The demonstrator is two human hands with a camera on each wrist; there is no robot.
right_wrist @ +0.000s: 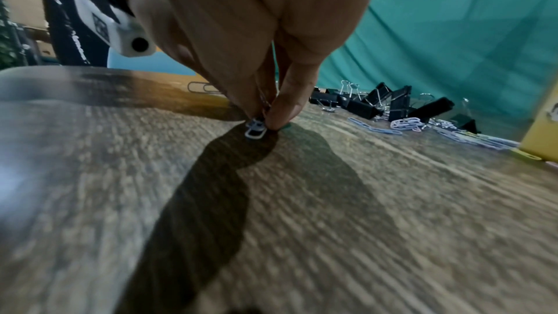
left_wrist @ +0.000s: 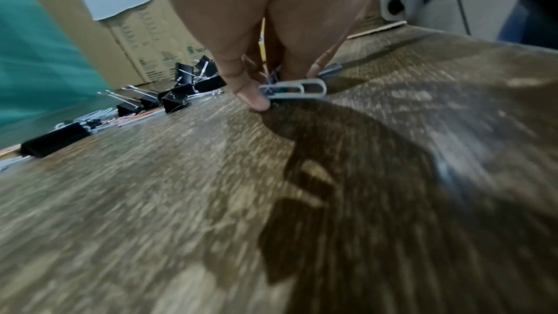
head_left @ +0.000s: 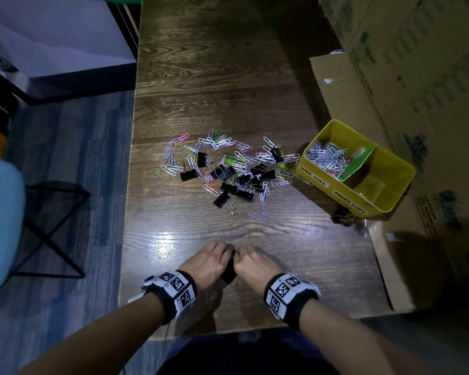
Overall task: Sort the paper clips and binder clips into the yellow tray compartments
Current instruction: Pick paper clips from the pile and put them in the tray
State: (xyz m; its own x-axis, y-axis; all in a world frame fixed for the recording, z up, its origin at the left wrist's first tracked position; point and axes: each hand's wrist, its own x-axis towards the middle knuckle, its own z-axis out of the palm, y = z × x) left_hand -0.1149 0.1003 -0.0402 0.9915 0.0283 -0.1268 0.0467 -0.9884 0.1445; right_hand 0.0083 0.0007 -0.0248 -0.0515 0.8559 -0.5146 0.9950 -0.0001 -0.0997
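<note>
A heap of coloured paper clips and black binder clips (head_left: 228, 169) lies mid-table. To its right stands the yellow tray (head_left: 398, 185), split by a green divider (head_left: 359, 163). The tray's left compartment holds many paper clips (head_left: 326, 156); I see no clips in its right one. At the front edge my left hand (head_left: 214, 261) and right hand (head_left: 255, 263) meet fingertip to fingertip. In the left wrist view my left hand (left_wrist: 262, 87) pinches pale paper clips (left_wrist: 297, 90) just above the wood. My right hand (right_wrist: 265, 121) pinches a paper clip (right_wrist: 256, 129) at the tabletop.
One black binder clip (head_left: 340, 215) lies on the table by the tray's near corner. Cardboard boxes (head_left: 406, 77) line the right side. The table's left edge (head_left: 132, 158) drops to the floor, with a black wire stand (head_left: 52, 228) below. Bare wood lies between hands and heap.
</note>
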